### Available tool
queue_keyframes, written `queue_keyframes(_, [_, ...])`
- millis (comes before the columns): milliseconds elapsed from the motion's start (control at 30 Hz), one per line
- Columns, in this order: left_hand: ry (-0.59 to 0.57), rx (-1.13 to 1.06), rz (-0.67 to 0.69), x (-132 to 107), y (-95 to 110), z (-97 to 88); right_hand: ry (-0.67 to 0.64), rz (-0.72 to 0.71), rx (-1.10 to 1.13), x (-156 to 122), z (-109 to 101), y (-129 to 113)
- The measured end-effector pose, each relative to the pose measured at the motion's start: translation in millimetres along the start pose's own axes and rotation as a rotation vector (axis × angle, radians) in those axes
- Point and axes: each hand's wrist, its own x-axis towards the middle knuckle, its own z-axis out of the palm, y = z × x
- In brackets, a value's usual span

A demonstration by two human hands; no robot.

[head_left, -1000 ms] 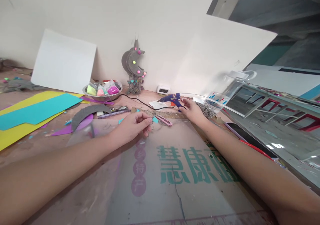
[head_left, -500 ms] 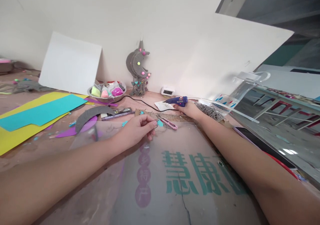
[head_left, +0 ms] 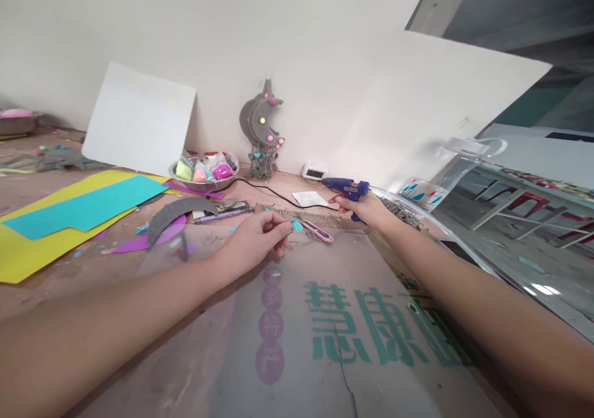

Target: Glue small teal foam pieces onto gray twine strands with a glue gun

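My right hand [head_left: 366, 210] is closed around the handle of a blue hot glue gun [head_left: 349, 187], whose nozzle points left near a white paper piece [head_left: 310, 199]. Thumb and fingers of my left hand [head_left: 255, 238] are pinched together above the clear plastic sheet [head_left: 297, 260]. Whatever small thing sits between those fingertips is too small to make out. Just right of them lie a teal scrap [head_left: 297, 226] and pink-handled thread snips [head_left: 319, 231]. A grey cord-wrapped arc [head_left: 174, 212] rests on purple paper to the left.
A metal bowl [head_left: 202, 186] of bagged coloured clay stands by the wall, beside a grey moon ornament [head_left: 262, 127]. Nearby are a small white timer [head_left: 314, 172], a clear pitcher [head_left: 445, 170], a bundle of grey cord [head_left: 401, 210] and yellow and blue sheets [head_left: 88, 204].
My right hand has moved the glue gun to the right, off the white paper piece. My left hand keeps its pinch in nearly the same place. The view has shifted slightly.
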Motion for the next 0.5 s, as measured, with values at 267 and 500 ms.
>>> queue_keyframes(267, [0.031,0.025,0.008,0,3,-1.7,0.114,-0.079,-0.054,-86,13,-45])
queue_keyframes(500, [0.041,0.093,0.042,1,3,-3.6,0.041,-0.201,-0.027,-110,25,-49])
